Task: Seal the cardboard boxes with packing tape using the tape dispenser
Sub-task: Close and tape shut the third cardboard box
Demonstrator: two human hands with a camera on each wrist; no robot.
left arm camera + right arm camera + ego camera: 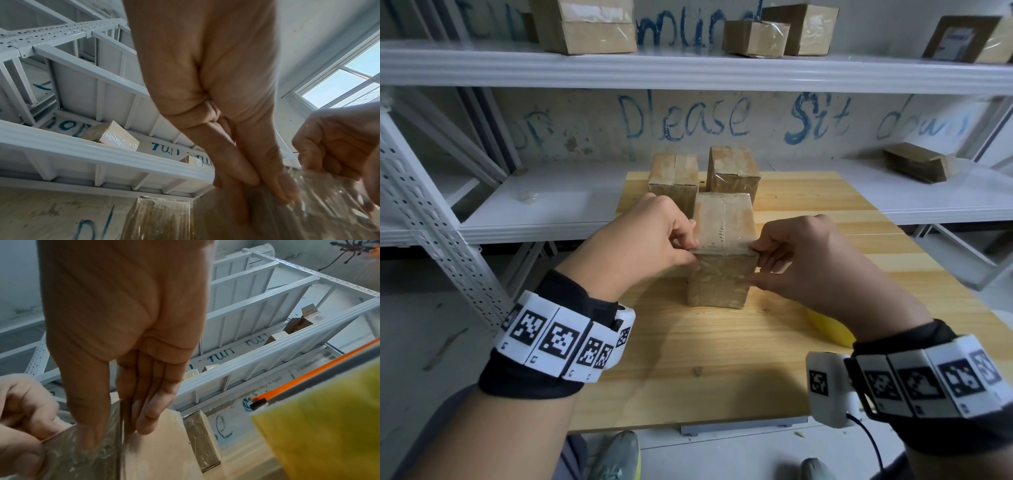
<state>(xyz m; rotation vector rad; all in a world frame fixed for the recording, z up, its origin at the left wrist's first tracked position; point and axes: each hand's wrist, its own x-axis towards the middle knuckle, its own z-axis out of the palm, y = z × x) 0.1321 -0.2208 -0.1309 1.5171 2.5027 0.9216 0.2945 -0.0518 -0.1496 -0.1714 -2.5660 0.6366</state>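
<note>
A small cardboard box (722, 219) stands mid-table, with clear tape (726, 245) across its near top edge and down its front. My left hand (697, 255) is at the box's upper left corner, thumb on the taped front and fingers along the left side. My right hand (753, 262) mirrors it at the upper right corner. The right wrist view shows its thumb flat on the tape (82, 459) and straight fingers on the side face (164, 443). The yellow tape dispenser (825, 325) lies on the table under my right forearm, mostly hidden, and shows large in the right wrist view (318, 426).
Two taped boxes (674, 174) (732, 171) stand just behind the one I touch. The wooden table (722, 359) abuts a white metal shelf rack (551, 205). More boxes sit on the upper shelf (585, 24), and one lies on the right of the lower shelf (917, 164).
</note>
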